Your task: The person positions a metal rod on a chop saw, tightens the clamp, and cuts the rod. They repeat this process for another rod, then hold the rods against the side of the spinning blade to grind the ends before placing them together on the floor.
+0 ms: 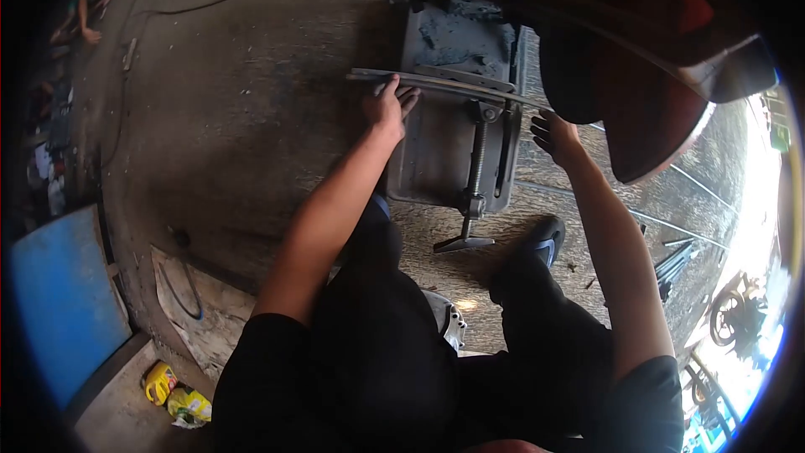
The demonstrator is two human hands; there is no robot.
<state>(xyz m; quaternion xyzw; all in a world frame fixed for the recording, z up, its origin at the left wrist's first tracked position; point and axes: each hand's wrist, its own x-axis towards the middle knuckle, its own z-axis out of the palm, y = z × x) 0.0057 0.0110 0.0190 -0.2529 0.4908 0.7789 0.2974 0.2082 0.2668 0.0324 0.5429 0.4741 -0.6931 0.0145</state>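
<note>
**Both hands steady a metal bar across a floor vise**

Dark visor edge hangs nearest the lens, a curved, glossy shield shading the top right. Below it, the left hand curls its fingers over the near end of a long flat bar, pinning it down, while the right hand cups the other end, fingers bent around the edge, so the strip stays level across the vise. That vise is grey, grimy steel with a threaded screw and T-handle pointing toward the person. It sits on rough concrete floor, between the feet. One dark shoe is planted just beside it, bracing the stance
</note>
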